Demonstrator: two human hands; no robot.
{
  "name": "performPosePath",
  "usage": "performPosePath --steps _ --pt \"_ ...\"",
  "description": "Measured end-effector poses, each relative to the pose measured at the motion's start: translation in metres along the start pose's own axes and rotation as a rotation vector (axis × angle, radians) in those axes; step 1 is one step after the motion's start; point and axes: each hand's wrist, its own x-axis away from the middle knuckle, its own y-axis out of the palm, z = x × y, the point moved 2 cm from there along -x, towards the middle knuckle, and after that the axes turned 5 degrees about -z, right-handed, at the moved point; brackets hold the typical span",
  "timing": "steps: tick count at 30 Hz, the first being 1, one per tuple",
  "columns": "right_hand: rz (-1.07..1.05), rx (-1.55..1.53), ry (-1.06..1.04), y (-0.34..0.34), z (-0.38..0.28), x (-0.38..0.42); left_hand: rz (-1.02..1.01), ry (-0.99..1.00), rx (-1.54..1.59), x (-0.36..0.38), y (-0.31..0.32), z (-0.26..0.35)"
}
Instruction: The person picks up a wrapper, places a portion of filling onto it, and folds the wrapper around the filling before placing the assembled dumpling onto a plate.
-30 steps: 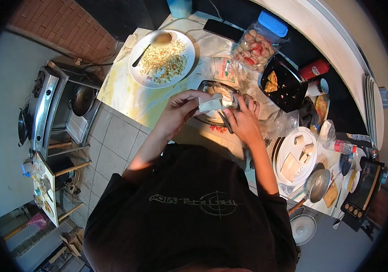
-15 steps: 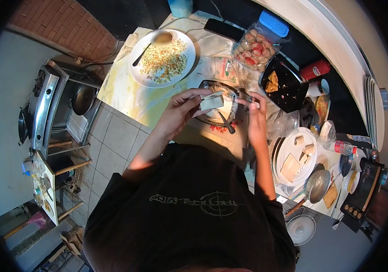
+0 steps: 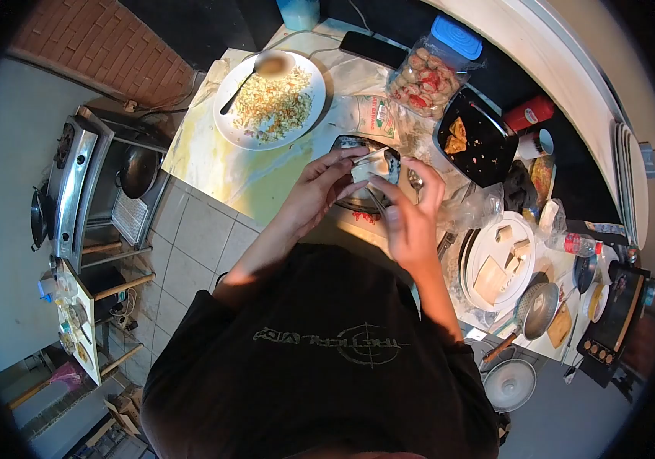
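Observation:
My left hand [image 3: 323, 188] is closed on a pale folded piece [image 3: 366, 169], like a filled wrapper, pinched between thumb and fingers. My right hand [image 3: 415, 214] comes in from the right with its fingers apart, and one fingertip seems to touch the piece; the hand is slightly blurred. Below both hands is a dark-rimmed bowl [image 3: 352, 141] of pale paste, largely hidden by them. A dark spoon handle [image 3: 376, 202] leans out of its near side.
A white plate [image 3: 229, 131] of chopped filling with a spoon stands at the left. On the right are a plate [image 3: 470, 284] with similar pale pieces, a black tray [image 3: 488, 153], a pan [image 3: 538, 310], a bottle [image 3: 581, 245] and a bag of snacks [image 3: 423, 80].
My right hand has moved left and down toward the pale piece, its fingers now beside it. My left hand still holds the piece, which is turned differently.

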Motion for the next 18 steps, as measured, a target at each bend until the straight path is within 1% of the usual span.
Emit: performPosePath --steps 1,3,5,11,18 --pt "-0.042 0.284 -0.08 0.002 -0.005 -0.001 0.001 0.001 0.0 0.0 0.0 -0.002" --pt "-0.063 0.278 -0.073 0.008 -0.004 -0.002 -0.017 0.028 0.091 0.0 -0.002 -0.006" --pt "-0.086 0.423 -0.098 0.011 -0.005 -0.003 -0.021 0.047 0.071 0.002 0.0 -0.004" --pt "-0.077 0.535 -0.098 0.007 -0.003 -0.001 -0.011 0.076 0.052 0.005 0.003 0.0" --pt "-0.024 0.529 -0.037 0.003 0.003 0.004 -0.014 0.045 0.089 0.007 0.002 0.004"
